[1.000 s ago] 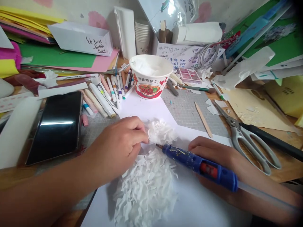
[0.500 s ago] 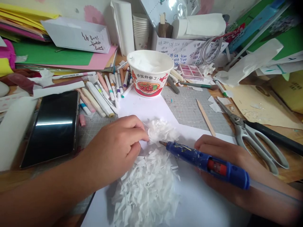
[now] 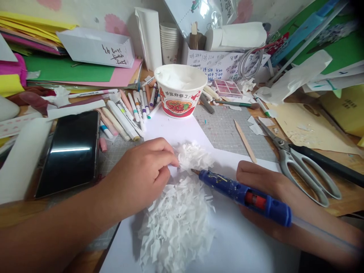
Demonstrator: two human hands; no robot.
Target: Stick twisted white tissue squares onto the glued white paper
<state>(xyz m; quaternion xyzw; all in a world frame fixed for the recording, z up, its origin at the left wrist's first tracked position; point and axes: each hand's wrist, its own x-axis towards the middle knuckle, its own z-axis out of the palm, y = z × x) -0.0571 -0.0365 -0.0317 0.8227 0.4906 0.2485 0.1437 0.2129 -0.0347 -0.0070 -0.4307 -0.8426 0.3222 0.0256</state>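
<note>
In the middle, my left hand [image 3: 146, 170] is closed, with thumb and fingertips pinched at the left edge of a small bunch of ruffled white paper [image 3: 195, 154]. My right hand [image 3: 264, 182] grips a blue hot glue gun [image 3: 227, 185], with a clear glue stick trailing from its back end. The metal nozzle rests at or just in front of the small bunch's lower edge; I cannot tell whether it touches. Below lies a larger mass of ruffled white paper [image 3: 178, 227]. Both paper pieces sit on white sheets [image 3: 244, 242].
A paper noodle bowl [image 3: 179, 93] holding white paper stands behind. Markers [image 3: 125, 117] and a dark phone [image 3: 69, 151] lie left. To the right are scissors [image 3: 301, 167] and a wooden stick [image 3: 244, 140]. A grey cutting mat [image 3: 224, 129] lies underneath; boxes and paper cups line the back.
The camera view has shifted slightly. My hands keep nearly the same pose, with the nozzle still at the small paper bunch's lower edge.
</note>
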